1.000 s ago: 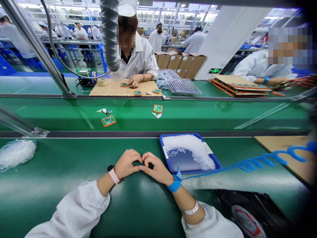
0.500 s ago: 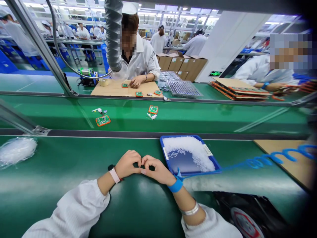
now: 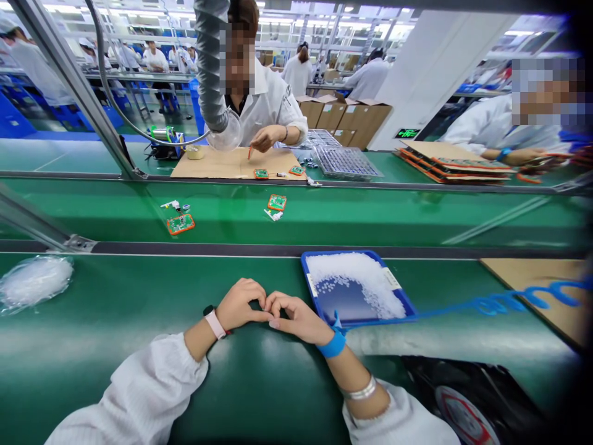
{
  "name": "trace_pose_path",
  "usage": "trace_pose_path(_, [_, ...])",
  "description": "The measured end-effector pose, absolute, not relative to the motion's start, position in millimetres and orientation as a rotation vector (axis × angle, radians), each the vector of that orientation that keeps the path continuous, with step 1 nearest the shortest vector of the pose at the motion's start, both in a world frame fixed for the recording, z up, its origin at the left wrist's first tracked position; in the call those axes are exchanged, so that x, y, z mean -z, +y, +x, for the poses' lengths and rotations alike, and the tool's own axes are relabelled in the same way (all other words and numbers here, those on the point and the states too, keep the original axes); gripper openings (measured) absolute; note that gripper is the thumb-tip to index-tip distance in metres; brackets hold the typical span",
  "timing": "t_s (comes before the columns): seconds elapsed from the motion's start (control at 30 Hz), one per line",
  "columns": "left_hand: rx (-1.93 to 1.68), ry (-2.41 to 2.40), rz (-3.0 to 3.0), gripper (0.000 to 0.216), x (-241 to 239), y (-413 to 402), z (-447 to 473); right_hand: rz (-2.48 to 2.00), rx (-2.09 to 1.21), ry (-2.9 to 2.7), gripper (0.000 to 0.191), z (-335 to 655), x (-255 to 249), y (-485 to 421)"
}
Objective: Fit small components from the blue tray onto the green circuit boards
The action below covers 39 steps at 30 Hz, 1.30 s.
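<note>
My left hand [image 3: 238,304] and my right hand [image 3: 296,315] rest on the green mat [image 3: 115,309] with fingers curled and their fingertips pressed together. Nothing shows between the fingertips. A pink watch band [image 3: 214,322] is on the left wrist. On the right wrist is a blue strap [image 3: 334,343], and its coiled blue cord [image 3: 509,300] runs off to the right. Just right of my right hand lies a blue tray [image 3: 343,304] holding a heap of tiny white parts [image 3: 365,278].
A clear bag of white parts [image 3: 34,281] lies far left. On the belt beyond ride two orange-framed circuit boards [image 3: 180,224] [image 3: 277,202]. A co-worker [image 3: 264,105] sits opposite at a cardboard sheet. Cardboard [image 3: 532,278] lies right, a black object [image 3: 463,402] lower right.
My hands have stayed together in the same spot. The circuit boards on the belt have drifted left. The co-worker opposite has lifted a hand holding a small orange piece.
</note>
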<state>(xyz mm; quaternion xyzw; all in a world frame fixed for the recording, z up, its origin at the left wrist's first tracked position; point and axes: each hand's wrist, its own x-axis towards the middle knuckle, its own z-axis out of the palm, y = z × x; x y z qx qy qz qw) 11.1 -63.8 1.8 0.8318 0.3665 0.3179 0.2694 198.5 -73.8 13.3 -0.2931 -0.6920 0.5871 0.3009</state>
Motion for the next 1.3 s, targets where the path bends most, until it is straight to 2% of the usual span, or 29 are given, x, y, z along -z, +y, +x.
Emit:
trace_pose_path(0.17, [-0.856, 0.946, 2.238, 0.041, -3.6, -63.8, 11.6, -0.771, -1.579, -1.807, 0.031, 197.9, -14.7, -73.8])
trace_pose_path(0.3, [-0.979, 0.935, 2.190, 0.035, -7.8, -62.7, 8.5, -0.771, -1.567, -1.825, 0.024, 208.5, -31.2, -74.9])
trace_pose_path(0.47, [-1.200, 1.185, 2.057, 0.024, -12.0, -49.2, -0.2, -0.962, -1.269, -1.762, 0.021, 253.2, -46.8, -66.8])
trace_pose_path(0.53, [-1.189, 1.274, 2.084, 0.032, -11.5, -35.9, -0.8, -1.086, -1.101, -1.663, 0.020, 275.7, -42.0, -60.0])
trace_pose_path(0.7, [-0.814, 1.236, 2.408, 0.076, -4.0, 12.3, 13.8, -1.437, -0.665, -1.275, 0.019, 317.7, -18.4, -45.7])
trace_pose_path(0.8, [-0.629, 1.166, 2.540, 0.085, 1.6, 38.0, 25.2, -1.661, -0.457, -1.325, 0.017, 330.1, -8.4, -42.8])
trace_pose_path(0.97, [-0.579, 1.090, 2.630, 0.080, 3.3, 53.1, 29.2, -1.830, -0.326, -1.656, 0.012, 337.2, 4.8, -40.4])
trace_pose_path(1.3, [-0.594, 1.050, 2.611, 0.068, 2.9, 40.7, 36.0, -1.902, -0.276, -1.745, 0.015, 339.7, 11.3, -40.1])
